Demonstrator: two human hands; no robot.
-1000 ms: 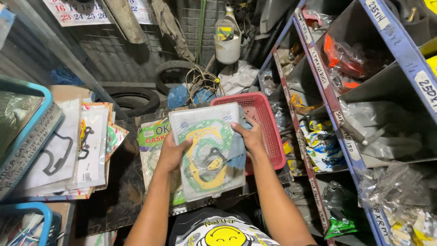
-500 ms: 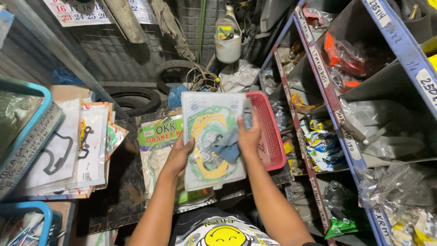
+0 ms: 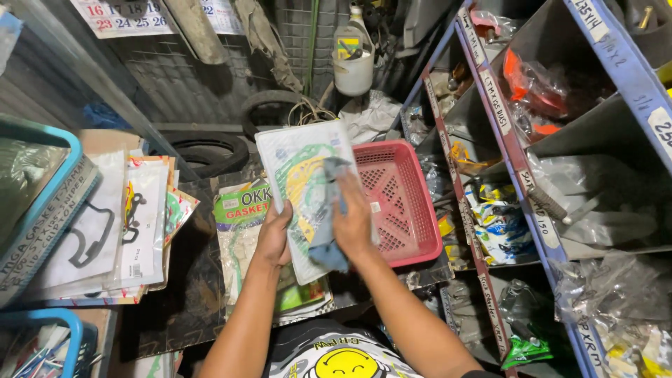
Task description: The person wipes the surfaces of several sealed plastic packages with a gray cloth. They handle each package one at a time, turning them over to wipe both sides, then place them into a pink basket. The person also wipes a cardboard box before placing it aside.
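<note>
A left hand (image 3: pixel 274 238) grips a flat plastic gasket packet (image 3: pixel 297 182) at its 7 o'clock edge (light, slippery, likely bendy); the right hand (image 3: pixel 353 224) presses a grey rag (image 3: pixel 329 224) on it, beside a red basket (image 3: pixel 399 203) at 3 o'clock.

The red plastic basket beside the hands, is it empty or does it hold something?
Mostly empty. The red basket shows its bare mesh floor and walls; only a small white tag lies inside. The flat gasket packet hides its left edge.
</note>
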